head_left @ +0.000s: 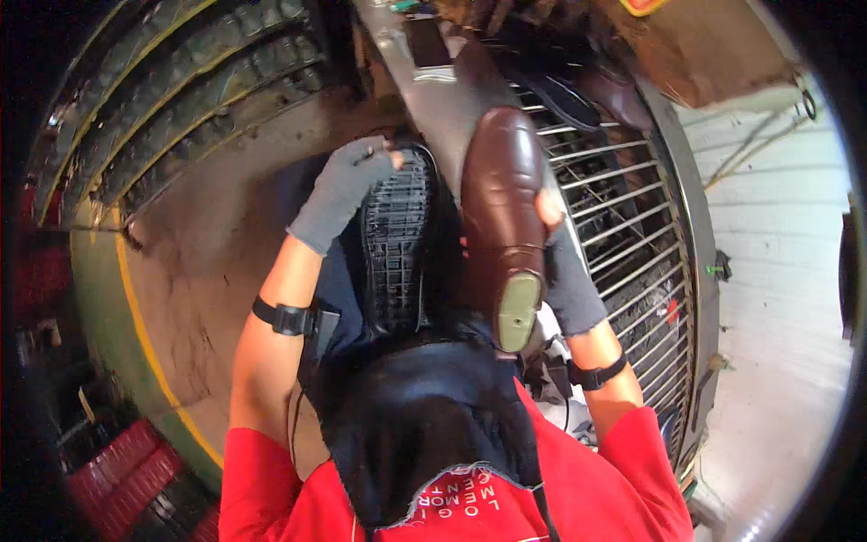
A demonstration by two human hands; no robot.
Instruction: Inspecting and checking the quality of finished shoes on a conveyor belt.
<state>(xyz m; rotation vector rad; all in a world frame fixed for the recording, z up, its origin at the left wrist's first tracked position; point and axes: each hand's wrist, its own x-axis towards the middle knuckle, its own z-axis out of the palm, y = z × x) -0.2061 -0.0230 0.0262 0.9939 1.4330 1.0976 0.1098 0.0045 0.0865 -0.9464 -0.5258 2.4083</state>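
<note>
My left hand [345, 188], in a grey fingerless glove, has its fingers curled at the top edge of a black shoe sole [396, 248]. The sole lies along my lap, its grid of ribs facing up. To the right of it, a brown leather shoe upper [503, 194] is held toe away from me. A pale green block [518, 313], apparently the end of a shoe last, shows at its near end. My right hand [564, 262], gloved alike, grips the shoe upper's right side with the thumb visible; its other fingers are mostly hidden behind.
Close on my right runs a rack of metal bars [632, 235], with dark shoes [564, 95] at its far end. A dark phone-like object [426, 43] rests on a metal ledge [442, 104]. Tiered shelves [199, 86] stand far left; red items [122, 465] are at lower left.
</note>
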